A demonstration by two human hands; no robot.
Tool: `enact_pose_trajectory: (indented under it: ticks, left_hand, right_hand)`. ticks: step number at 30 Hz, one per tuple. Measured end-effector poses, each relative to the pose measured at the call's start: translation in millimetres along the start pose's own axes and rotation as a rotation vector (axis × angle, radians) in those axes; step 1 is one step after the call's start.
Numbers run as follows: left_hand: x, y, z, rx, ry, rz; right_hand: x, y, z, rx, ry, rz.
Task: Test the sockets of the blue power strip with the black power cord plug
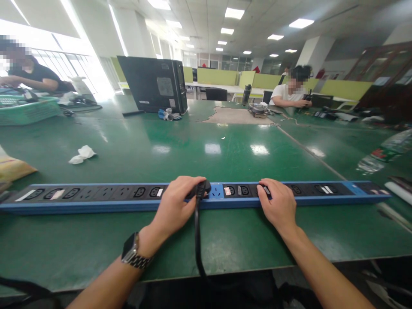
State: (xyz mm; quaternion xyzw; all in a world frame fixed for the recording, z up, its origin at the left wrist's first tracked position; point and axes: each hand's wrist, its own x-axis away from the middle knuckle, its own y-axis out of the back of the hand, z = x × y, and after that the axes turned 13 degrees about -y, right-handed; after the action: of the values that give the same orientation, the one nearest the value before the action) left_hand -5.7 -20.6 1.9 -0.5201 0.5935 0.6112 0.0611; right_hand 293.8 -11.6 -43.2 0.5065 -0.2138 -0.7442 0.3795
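A long blue power strip (216,192) with black socket panels lies across the green table. My left hand (177,201), with a watch on the wrist, is closed on a black plug (202,188) at a socket near the strip's middle. A thick black cable (197,236) hangs from the plug toward the table's front edge. Farther right, my right hand (278,201) grips the strip, its thumb and fingers over the black sockets. How deep the plug sits is hidden by my fingers.
Behind the strip stand a black computer case (154,83) and blue-grey gloves (169,114). Crumpled tissue (83,154) and a green basket (28,111) are on the left, a plastic bottle (386,150) on the right. Two people (35,77) (291,92) sit across the table.
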Motion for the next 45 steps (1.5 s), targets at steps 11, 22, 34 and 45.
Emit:
enact_pose_trajectory:
  ticks: [11,22,34,45]
  left_hand:
    - [-16.2,-31.3,-4.2,0.036,0.030,0.084]
    - [-16.8,-26.4,-9.3,0.080,-0.053,-0.040]
    - [-50.5,-54.2,-32.3,0.045,-0.102,0.035]
    - [-29.4,-50.9,-10.4,-0.155,0.003,0.219]
  right_hand:
    - [0.2,-0.4,1.8,0.002,-0.005,0.004]
    - [-6.1,16.6,11.5,-0.501,-0.310,0.009]
    - [-37.6,72.7,49.4,-0.073,-0.190,0.459]
    - [-38.3,45.7,31.8,0.283,-0.067,0.443]
